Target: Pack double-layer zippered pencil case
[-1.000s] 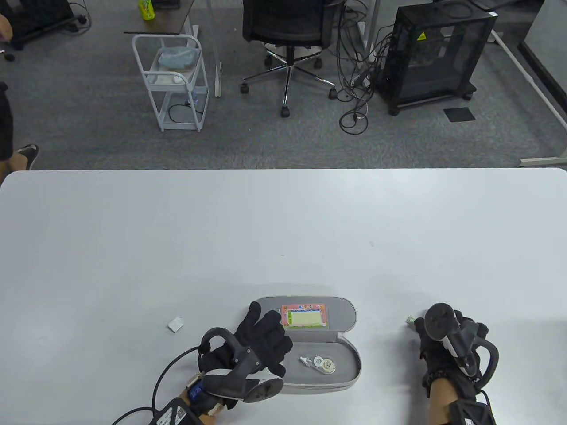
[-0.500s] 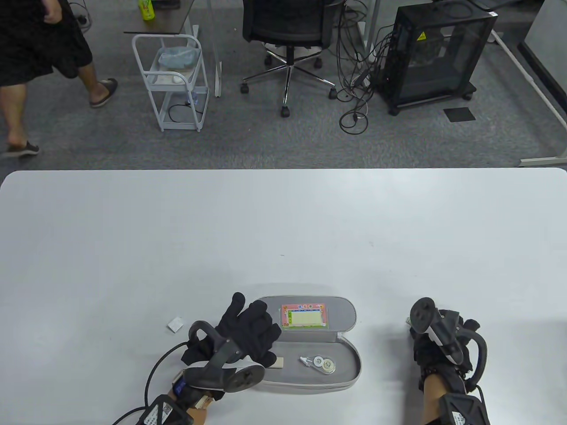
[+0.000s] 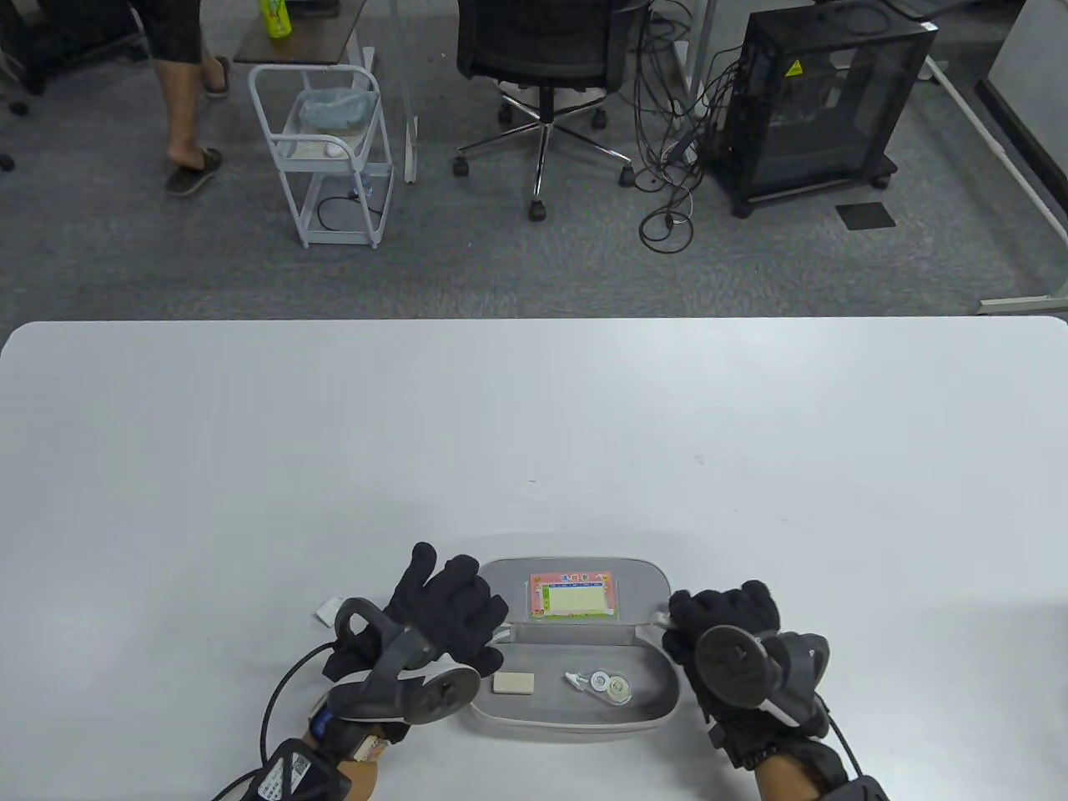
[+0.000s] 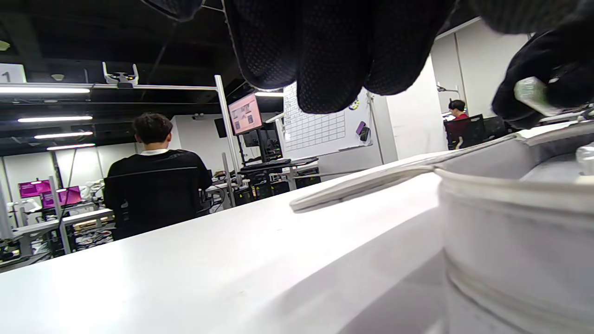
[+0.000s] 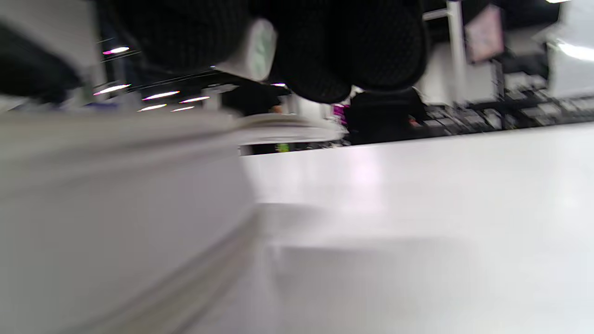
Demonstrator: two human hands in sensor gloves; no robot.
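Table (image 3: 534,417) bears hands (image 3: 446,613) flanking open case (image 3: 576,724).

Grey carpet floor (image 3: 517,259) past the white table (image 3: 534,417), black office chair (image 3: 542,50), white wire cart (image 3: 329,150), black cabinet on wheels (image 3: 822,100), cables (image 3: 667,183) everywhere, someone's legs (image 3: 188,92) walking by.

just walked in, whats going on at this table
A person in sensor gloves is packing an open grey pencil case. An eraser and a correction tape lie in its near half. The right hand holds a small pale object at the case's right end; the left hand rests at its left end.
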